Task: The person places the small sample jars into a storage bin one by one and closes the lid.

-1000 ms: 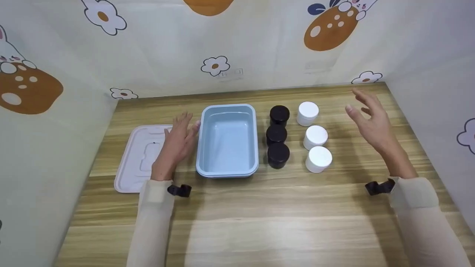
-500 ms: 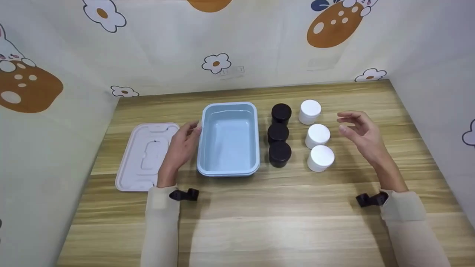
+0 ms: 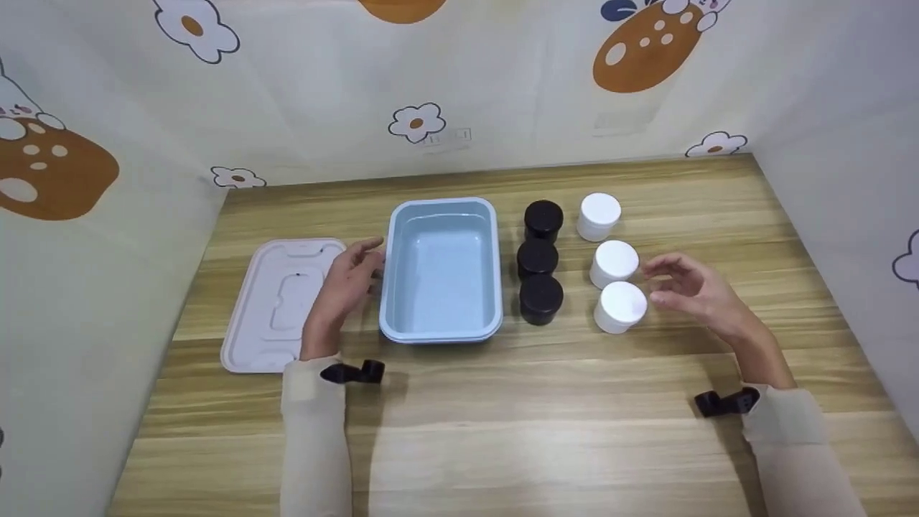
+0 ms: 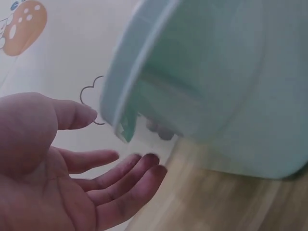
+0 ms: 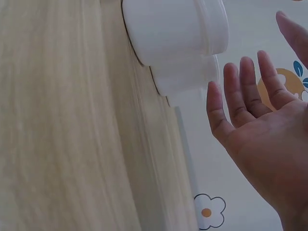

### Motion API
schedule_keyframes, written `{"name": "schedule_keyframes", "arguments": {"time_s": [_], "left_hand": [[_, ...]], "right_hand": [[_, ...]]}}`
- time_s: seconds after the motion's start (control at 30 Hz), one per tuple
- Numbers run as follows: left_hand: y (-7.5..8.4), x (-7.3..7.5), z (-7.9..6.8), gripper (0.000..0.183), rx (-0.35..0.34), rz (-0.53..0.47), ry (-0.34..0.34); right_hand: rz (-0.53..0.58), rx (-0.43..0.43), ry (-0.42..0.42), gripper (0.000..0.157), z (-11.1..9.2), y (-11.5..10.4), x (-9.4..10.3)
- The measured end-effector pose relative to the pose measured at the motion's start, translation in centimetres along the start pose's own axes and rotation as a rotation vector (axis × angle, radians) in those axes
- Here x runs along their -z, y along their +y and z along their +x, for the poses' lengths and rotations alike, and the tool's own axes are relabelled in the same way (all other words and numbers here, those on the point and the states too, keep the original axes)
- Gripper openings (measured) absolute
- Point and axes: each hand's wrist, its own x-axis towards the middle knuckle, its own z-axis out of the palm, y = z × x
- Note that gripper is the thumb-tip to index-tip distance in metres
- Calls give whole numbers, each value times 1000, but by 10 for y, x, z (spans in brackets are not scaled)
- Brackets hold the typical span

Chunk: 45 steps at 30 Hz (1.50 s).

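A light blue plastic tub [image 3: 441, 336] stands in the middle of the table in the head view. My left hand [image 3: 347, 283] hovers at its left side, fingers loosely bent; the left wrist view shows a gap between thumb and fingers, with the tub's rim [image 4: 139, 53] just beyond. Three white lidded jars [image 3: 620, 305] form a column on the right. Close to the right of the nearer two is my right hand [image 3: 700, 298], its thumb and fingers apart and holding nothing. In the right wrist view a white jar [image 5: 173, 29] stands beyond the fingertips.
Three black lidded jars [image 3: 541, 298] stand in a column between the tub and the white jars. A pale lid [image 3: 283, 305] lies flat on the table [image 3: 502, 431], left of the tub and partly behind the left hand. Printed sheeting [image 3: 301, 93] rises behind and at both sides.
My right hand has come nearer and leftward, from the table's right side to beside the white jars. The left hand's fingers have bent more beside the tub. Jars and tub stay put.
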Motion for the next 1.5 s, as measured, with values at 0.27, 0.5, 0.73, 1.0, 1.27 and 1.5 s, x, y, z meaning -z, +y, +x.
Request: {"name": "schedule_keyframes", "arguments": {"time_s": [0.27, 0.5, 0.73, 1.0, 1.27, 1.5], "left_hand": [[0, 4, 4, 49, 38, -49, -59], [-6, 2, 8, 47, 14, -101, -92], [-7, 0, 10, 46, 9, -119, -106], [-6, 0, 11, 44, 19, -141, -120], [-6, 0, 14, 44, 12, -150, -132], [-10, 0, 14, 45, -17, -146, -141]], "right_hand": [[23, -32, -132, 48, -4, 8, 0], [-86, -56, -139, 58, -1, 10, 0], [-222, -134, -179, 64, 0, 10, -1], [-224, -162, -250, 66, 0, 13, 1], [-270, -122, -289, 65, 2, 13, 3], [-268, -124, -299, 61, 3, 16, 1]]}}
